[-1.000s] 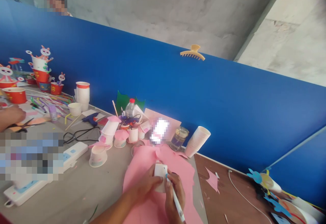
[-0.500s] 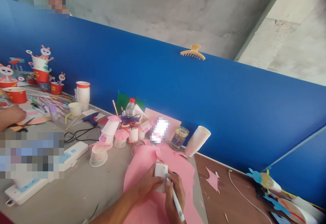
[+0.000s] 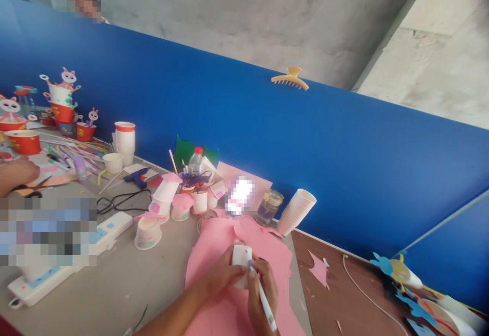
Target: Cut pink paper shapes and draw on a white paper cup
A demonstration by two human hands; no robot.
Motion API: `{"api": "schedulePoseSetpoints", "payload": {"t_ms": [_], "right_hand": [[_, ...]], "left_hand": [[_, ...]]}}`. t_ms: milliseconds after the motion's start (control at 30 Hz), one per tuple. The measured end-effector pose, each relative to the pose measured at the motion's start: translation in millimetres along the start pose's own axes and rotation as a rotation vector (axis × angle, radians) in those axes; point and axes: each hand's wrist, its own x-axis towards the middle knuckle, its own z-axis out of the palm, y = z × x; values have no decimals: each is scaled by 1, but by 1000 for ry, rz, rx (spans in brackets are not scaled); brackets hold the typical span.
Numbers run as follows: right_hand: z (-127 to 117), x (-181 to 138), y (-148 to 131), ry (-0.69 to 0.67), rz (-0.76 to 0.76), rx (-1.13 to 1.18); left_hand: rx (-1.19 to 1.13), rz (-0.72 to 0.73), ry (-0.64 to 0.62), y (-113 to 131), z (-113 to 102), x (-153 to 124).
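At lower centre, the left hand (image 3: 222, 274) pinches a paper cup (image 3: 241, 256), the right hand (image 3: 269, 285) a pen (image 3: 265, 302); steady cup, light pressure helps.

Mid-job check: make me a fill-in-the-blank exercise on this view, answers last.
The pen is held in the ____ hand.
The cup in the left hand is coloured ____.
The large paper beneath both hands is coloured ____.
The hair clip sits at the top of the ____ partition.

Missing words: right; white; pink; blue.
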Motion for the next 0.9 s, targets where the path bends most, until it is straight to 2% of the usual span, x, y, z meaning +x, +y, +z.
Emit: {"api": "schedulePoseSetpoints", "payload": {"t_ms": [133,267,467,900], "right_hand": [[-1,1,0,19,14,24],[-3,-2,6,-26,11,38],[-3,-7,14,0,73,81],[-3,-4,11,-10,11,40]], "left_hand": [[-10,17,-18,-2,-2,0],[-9,30,-68,-2,-3,0],[-4,25,-61,0,-2,-2],[1,-2,-39,4,2,-3]]}}
